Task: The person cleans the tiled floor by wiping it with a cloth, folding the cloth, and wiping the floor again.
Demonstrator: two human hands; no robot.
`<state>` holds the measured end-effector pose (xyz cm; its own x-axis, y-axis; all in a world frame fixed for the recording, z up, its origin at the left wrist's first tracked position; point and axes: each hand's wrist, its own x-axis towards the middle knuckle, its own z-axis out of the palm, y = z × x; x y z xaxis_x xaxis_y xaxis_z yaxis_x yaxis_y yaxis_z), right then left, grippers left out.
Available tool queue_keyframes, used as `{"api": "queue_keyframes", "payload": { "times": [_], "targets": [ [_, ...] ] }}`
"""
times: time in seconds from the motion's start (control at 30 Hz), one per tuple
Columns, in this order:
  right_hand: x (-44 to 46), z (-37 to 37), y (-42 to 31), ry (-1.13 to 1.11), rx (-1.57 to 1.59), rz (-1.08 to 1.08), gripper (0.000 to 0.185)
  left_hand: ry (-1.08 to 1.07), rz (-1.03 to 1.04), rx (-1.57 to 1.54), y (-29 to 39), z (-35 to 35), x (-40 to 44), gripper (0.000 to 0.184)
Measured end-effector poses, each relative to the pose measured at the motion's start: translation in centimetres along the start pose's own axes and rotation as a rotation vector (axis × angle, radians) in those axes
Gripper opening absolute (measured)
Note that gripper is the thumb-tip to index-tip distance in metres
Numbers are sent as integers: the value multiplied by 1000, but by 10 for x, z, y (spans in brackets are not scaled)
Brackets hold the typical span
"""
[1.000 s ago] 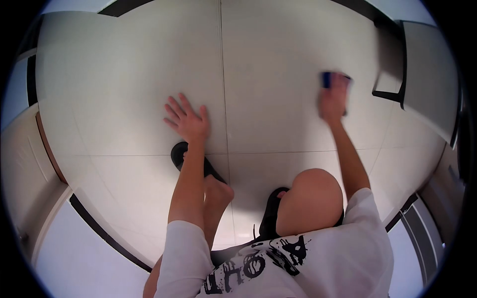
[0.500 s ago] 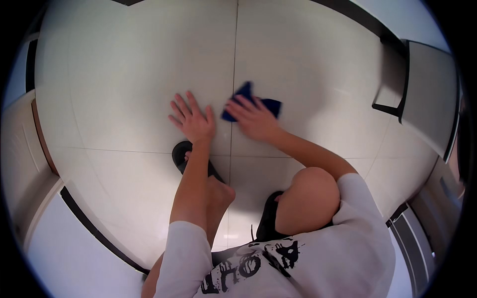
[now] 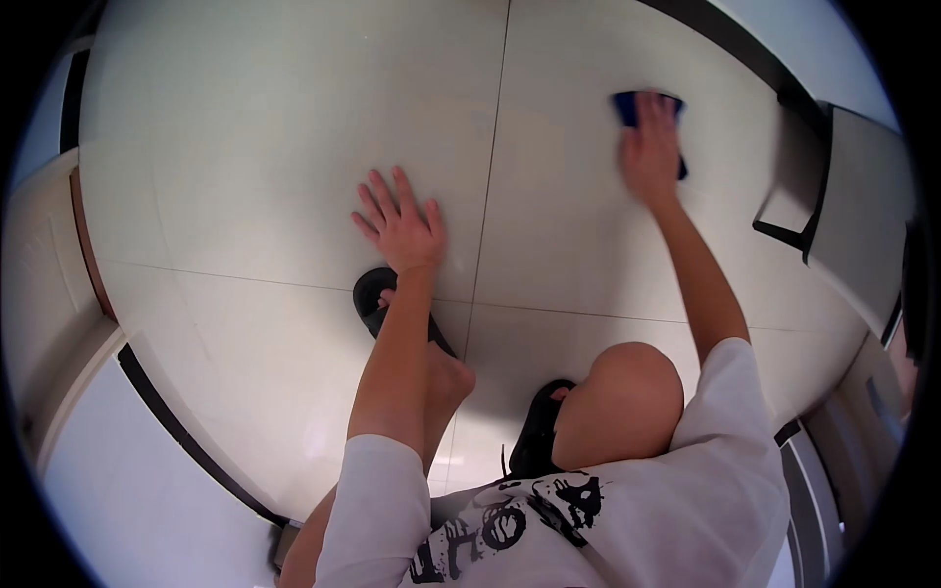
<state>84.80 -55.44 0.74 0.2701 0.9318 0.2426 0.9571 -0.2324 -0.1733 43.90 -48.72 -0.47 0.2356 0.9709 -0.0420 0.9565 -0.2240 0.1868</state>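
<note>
With its fingers spread, my left hand [image 3: 407, 233] rests palm down on the pale tiled floor [image 3: 294, 118], just beyond a black slipper [image 3: 372, 292]. My right hand [image 3: 651, 159] is stretched far out to the right and holds a dark blue cloth [image 3: 626, 110] against the tiles. The fingers lie over the cloth, slightly blurred, and its edges show on both sides of them. The palm hides the middle of the cloth.
A grey panel-like piece with a black-edged foot [image 3: 784, 232] stands at the right. Dark skirting [image 3: 186, 446] runs along the lower left wall, and another dark strip [image 3: 740, 44] along the upper right. A second black slipper [image 3: 537, 431] is under my bent knee.
My right hand has swept the blue cloth from beside my left hand outward to the upper right. My left hand stays planted on the floor; the view has shifted slightly.
</note>
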Motion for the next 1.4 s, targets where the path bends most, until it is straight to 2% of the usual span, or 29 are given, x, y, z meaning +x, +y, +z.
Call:
{"api": "queue_keyframes", "payload": {
  "times": [0.07, 0.17, 0.2, 0.23, 0.27, 0.3, 0.33, 0.37, 0.5, 0.6, 0.7, 0.77, 0.87, 0.93, 1.0, 1.13, 1.2, 1.27, 1.37, 1.4],
  "targets": [
    [-4, -9, 43, 35, -53, 160, 62, 3, -3, -2, 0, 0, 2, 77],
    [-11, -3, 53, 74, -114, 90, 62, 11, -5, 9, 0, -1, 0, 76],
    [-17, -2, 41, 32, -74, -10, 61, 16, -4, 17, 0, -1, 0, 75],
    [-27, -2, 19, -9, -33, -111, 60, 22, -3, 27, 2, -1, 1, 75],
    [-41, 3, -10, -187, -23, -116, 59, 33, 0, 26, 3, 0, 4, 75],
    [-46, -6, -45, -254, 134, -382, 60, 39, 0, 29, 3, 1, 3, 75],
    [-62, -10, -76, -378, 217, -467, 63, 37, 3, 33, 2, 2, -1, 75],
    [-61, -16, -110, -517, 167, -590, 65, 36, 0, 26, 1, 2, -3, 76],
    [-7, 10, -180, -480, 279, -739, 68, 40, -3, 1, 2, 2, 0, 76],
    [42, 34, -205, -367, 279, -733, 65, 36, -6, 0, 4, -1, -2, 76],
    [81, 57, -208, -246, 230, -620, 65, 31, -8, -21, 3, -1, 1, 78],
    [104, 60, -186, -176, 146, -466, 64, 20, -8, -29, 3, -1, -2, 79],
    [125, 65, -120, -20, 116, -212, 55, 15, -10, -17, 3, -2, -2, 80],
    [123, 60, -57, 46, -31, -116, 54, 9, -17, -18, 4, -1, 1, 80],
    [103, 42, -3, 109, -74, -66, 54, 7, -10, -13, 4, -2, 1, 79],
    [33, 19, 62, 109, -122, 222, 56, 9, -12, -12, 4, -1, 1, 78],
    [-7, 5, 48, 78, -100, 209, 57, 3, -15, -1, 3, -3, 1, 78],
    [-54, -5, 14, 39, 3, 70, 59, 10, -13, 10, 3, -2, 2, 78],
    [-102, -18, -75, -452, 135, -57, 62, 28, -6, 13, 4, -2, 2, 80],
    [-117, -10, -98, -359, 148, -275, 61, 30, -8, 5, 5, -3, 2, 80]
  ]
}}
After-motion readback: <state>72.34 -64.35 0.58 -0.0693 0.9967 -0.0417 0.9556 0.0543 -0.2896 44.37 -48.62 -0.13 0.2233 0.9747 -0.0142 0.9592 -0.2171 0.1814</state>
